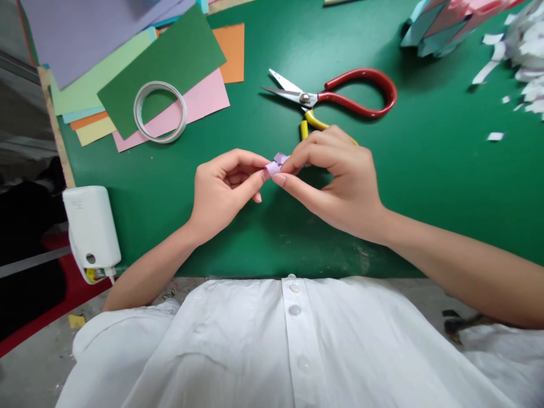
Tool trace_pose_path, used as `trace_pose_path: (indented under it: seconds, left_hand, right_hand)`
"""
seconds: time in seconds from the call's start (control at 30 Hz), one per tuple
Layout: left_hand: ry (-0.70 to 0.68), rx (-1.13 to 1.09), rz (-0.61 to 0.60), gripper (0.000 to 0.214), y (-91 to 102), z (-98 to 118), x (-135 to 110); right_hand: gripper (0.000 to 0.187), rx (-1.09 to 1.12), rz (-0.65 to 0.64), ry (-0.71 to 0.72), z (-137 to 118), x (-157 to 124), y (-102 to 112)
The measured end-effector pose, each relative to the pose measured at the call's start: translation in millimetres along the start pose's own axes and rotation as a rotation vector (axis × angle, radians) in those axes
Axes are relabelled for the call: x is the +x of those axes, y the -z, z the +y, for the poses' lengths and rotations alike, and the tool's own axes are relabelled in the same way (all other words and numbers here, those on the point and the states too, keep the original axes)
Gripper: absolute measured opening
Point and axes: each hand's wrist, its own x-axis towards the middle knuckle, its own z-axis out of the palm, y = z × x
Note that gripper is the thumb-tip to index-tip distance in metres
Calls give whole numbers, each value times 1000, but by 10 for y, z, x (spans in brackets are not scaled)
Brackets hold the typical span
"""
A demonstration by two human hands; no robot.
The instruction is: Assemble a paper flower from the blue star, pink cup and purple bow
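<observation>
Over the green table (170,221), a small folded piece of lilac paper (274,166) is pinched between my two hands. My left hand (227,190) grips its left end with thumb and index finger. On the other end, the thumb and fingertips of my right hand (335,178) press together; they cover part of the paper. Just beyond my right hand lie red-handled scissors (306,98) with blades apart, pointing left. A yellow-handled tool (314,120) is partly hidden under the scissors and behind my right hand.
A roll of white tape (182,122) rests on a green sheet (170,62) and a pink sheet (208,97), among several coloured papers at the back left. A white power bank (91,226) sits at the left edge. White paper scraps (531,85) and pink-and-blue folded paper (446,25) lie far right.
</observation>
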Motion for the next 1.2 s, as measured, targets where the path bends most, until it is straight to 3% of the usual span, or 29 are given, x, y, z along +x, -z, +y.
trace_pose_path:
  seconds: [0.23, 1.2]
  left_hand:
    - [114, -97, -35, 13, 14, 6, -3]
    - [102, -190, -108, 15, 27, -2, 2]
  right_hand:
    - [23, 2, 11, 1, 37, 7, -15]
    - [17, 11, 28, 44, 22, 11, -29]
